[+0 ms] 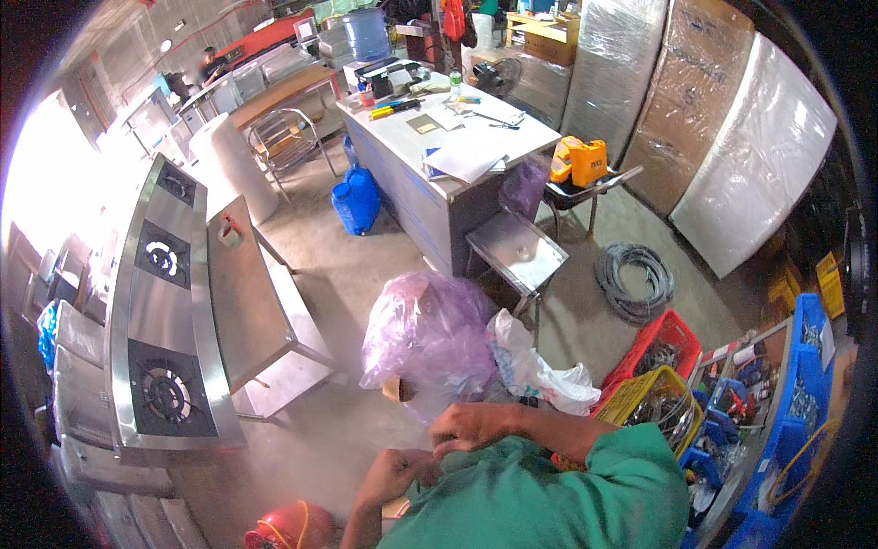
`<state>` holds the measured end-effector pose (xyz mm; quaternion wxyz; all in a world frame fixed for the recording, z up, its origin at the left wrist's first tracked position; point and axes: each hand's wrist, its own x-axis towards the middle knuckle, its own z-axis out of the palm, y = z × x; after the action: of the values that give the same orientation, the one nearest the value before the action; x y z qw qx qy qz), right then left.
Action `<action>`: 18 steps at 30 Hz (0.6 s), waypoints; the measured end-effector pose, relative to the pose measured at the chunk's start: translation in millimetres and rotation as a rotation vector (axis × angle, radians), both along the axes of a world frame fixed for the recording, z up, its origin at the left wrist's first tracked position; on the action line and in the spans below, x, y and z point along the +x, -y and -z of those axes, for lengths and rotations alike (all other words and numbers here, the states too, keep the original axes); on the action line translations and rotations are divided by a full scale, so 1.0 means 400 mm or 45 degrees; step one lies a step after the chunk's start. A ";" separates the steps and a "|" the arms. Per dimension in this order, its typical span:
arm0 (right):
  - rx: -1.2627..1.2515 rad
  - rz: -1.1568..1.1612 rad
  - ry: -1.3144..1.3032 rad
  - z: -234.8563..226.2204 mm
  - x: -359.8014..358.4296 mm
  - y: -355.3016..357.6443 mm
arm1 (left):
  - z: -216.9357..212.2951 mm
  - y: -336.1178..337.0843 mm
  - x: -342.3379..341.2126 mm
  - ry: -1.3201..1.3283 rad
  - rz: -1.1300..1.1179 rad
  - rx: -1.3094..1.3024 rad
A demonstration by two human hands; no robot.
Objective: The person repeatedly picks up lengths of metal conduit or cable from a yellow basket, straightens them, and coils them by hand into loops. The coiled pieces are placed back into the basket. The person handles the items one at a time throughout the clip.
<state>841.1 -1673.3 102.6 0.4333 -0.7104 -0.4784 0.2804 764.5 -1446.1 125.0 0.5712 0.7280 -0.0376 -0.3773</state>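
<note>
My right hand (468,426) is closed in front of my chest, with its forearm crossing in from the right. Just below and to its left, my left hand (401,472) is curled too, close to the green shirt (540,489). Whatever the fingers hold, if anything, is hidden. Beyond the hands stands a large translucent purple plastic bag (428,334), stuffed full. A crumpled white plastic bag (540,366) leans at its right side. On the floor at the lower left lies a round red object (291,526) with a yellow cord or hose.
A steel stove (146,316) and a low metal table (251,302) stand left. Ahead is a white-topped desk (448,128) beside a blue jerrycan (355,201). To the right are a coiled grey hose (634,282), a red crate (651,357), a yellow basket (651,412) and blue parts bins (796,421).
</note>
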 end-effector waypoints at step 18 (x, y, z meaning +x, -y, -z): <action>-0.026 0.005 -0.045 -0.058 0.038 0.109 | -0.045 0.097 0.030 0.183 0.105 0.047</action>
<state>856.2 -1716.9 125.8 0.4350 -0.7107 -0.4663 0.2970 776.3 -1485.1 142.9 0.5374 0.7615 -0.1014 -0.3478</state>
